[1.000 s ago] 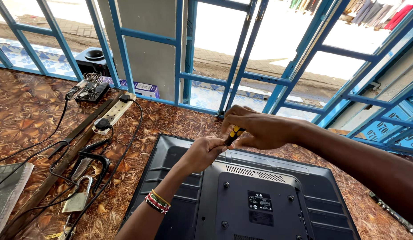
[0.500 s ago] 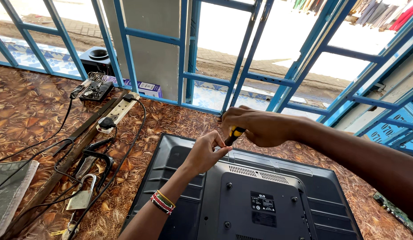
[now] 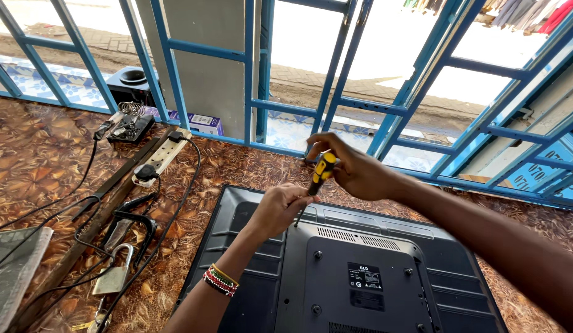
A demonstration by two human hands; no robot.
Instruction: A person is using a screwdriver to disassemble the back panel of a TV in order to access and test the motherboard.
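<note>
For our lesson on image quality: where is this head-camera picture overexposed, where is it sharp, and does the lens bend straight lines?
Head view: daylight beyond the blue window frame is blown out to white; the television back, screwdriver, left hand and right hand are evenly lit and sharp; the wide lens splays the frame bars outward towards the edges.

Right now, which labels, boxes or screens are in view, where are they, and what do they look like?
Television: face down on the patterned table, black back up.
Label: middle of the television's back, small black rectangle with white print.
Box: against the blue window frame, flat, purple and white.
</note>
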